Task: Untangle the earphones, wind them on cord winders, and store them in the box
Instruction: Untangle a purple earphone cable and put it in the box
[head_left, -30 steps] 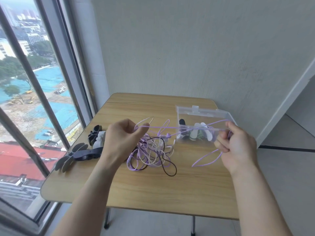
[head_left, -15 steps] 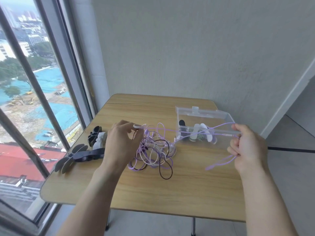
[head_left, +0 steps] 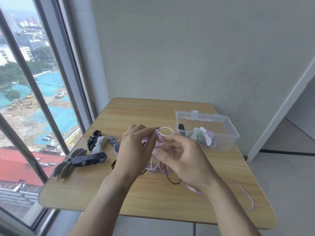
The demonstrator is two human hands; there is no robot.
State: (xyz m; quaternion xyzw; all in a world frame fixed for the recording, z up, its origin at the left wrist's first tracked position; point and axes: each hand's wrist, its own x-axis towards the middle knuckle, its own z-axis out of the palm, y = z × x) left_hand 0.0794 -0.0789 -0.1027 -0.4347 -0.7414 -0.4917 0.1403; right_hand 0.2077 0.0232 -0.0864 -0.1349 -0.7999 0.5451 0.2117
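Both hands meet over the middle of the table (head_left: 139, 198). The left hand (head_left: 134, 150) pinches a loop of the purple earphone cord (head_left: 164, 132); the right hand (head_left: 184, 159) has curled fingers on the same tangle. The clear box (head_left: 226, 143) stands at the right edge, the cord winders (head_left: 88, 157) near the left edge.

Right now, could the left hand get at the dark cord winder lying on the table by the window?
Probably yes, but not freely: the dark cord winder lies uncovered just left of the left hand, with nothing between them. That hand's fingers pinch the purple earphone cord, so it would have to let go first.
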